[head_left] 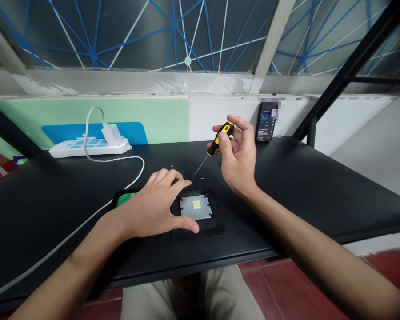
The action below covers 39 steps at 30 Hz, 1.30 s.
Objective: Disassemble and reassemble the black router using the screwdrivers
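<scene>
A yellow and black screwdriver [221,138] is gripped in my right hand [239,155], its thin shaft slanting down to the left. The tip is close to a few tiny screw-like bits [202,178] on the table. My left hand [160,205] spreads over a black plastic housing [216,222], thumb and fingers apart along its near and far sides. Inside the housing lies a silvery square plate [188,211] with a small pale yellow pad [196,204] in its middle. A green circuit board [125,198] shows partly behind my left wrist.
A white power strip [90,149] with a plugged-in charger [111,134] stands at the back left. Its white cable [71,231] runs across the black table [306,191] to the left. A phone [266,122] leans against the wall. Black metal frame bars [330,95] rise at the right.
</scene>
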### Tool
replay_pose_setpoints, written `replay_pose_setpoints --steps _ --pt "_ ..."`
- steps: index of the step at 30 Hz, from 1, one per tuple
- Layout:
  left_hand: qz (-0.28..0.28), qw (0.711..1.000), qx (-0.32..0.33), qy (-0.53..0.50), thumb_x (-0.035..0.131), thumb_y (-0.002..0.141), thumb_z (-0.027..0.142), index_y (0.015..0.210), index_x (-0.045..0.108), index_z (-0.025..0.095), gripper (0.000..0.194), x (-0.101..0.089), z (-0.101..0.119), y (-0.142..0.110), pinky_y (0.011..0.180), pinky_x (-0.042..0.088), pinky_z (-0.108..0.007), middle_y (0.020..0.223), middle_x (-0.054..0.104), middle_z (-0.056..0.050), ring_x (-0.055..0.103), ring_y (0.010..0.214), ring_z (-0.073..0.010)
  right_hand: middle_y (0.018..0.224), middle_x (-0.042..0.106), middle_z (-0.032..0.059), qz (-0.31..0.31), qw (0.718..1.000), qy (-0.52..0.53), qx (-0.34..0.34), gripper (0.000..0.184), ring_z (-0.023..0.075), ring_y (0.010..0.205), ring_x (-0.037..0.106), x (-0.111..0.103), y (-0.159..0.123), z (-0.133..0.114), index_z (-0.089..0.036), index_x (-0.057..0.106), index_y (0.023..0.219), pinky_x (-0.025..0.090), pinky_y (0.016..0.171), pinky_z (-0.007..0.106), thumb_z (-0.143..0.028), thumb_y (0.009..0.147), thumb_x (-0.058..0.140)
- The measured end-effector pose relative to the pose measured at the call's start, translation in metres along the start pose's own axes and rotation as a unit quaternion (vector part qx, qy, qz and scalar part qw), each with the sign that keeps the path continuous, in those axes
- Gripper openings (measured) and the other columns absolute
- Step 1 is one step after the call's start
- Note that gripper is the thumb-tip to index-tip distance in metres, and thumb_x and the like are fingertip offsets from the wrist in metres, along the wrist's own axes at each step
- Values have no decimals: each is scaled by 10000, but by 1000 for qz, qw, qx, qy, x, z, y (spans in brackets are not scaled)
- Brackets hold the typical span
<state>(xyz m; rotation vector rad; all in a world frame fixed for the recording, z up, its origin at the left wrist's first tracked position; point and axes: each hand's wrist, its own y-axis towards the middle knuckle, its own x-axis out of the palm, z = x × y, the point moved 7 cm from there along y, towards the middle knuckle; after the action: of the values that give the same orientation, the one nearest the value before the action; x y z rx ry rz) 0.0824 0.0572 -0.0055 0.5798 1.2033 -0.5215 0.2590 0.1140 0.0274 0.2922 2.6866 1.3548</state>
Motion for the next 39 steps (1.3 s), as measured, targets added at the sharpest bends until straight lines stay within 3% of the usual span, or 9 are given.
replay_pose_setpoints --steps 5,11,21,29,34,39 --pt "-4 1000 17 17 503 886 779 1467 496 221 805 3 1 1 1145 282 -562 1527 434 -143 361 1378 -382 1184 671 52 -4 1000 12 17 329 146 786 732 4 -3 0 -307 457 1297 638 676 324 -404 991 529" --pt "-17 999 15 41 466 972 665 1487 470 205 690 5 1 2 1164 267 -543 1524 468 -120 385 1381 -358 1179 676 54 -2 1000 6 18 334 147 788 735 4 -3 -2 -308 460 1297 641 664 315 -407 987 537" --pt "-18 998 23 53 386 993 685 1523 417 202 718 10 -1 1 1166 242 -555 1568 432 -115 363 1394 -353 1176 678 52 -5 1000 7 11 330 145 798 740 5 -3 -5 -314 448 1301 642 629 288 -404 992 524" --pt "-32 997 19 66 363 1020 641 1517 417 161 693 10 -1 2 1166 235 -546 1571 425 -123 368 1382 -344 1154 680 50 -3 1000 18 23 337 159 781 740 4 -3 -5 -305 463 1285 645 647 331 -417 978 549" --pt "-26 998 21 58 380 1024 621 1496 451 186 646 9 -1 2 1165 247 -540 1531 477 -117 403 1358 -335 1147 677 45 8 999 22 23 336 153 763 737 3 -1 -4 -307 461 1271 637 655 328 -410 969 567" --pt "-6 998 30 60 395 1017 626 1502 452 239 624 8 0 1 1156 267 -570 1576 414 -113 382 1382 -357 1136 667 41 -3 1000 9 22 333 142 713 721 5 -3 -5 -309 455 1278 625 631 331 -417 978 552"
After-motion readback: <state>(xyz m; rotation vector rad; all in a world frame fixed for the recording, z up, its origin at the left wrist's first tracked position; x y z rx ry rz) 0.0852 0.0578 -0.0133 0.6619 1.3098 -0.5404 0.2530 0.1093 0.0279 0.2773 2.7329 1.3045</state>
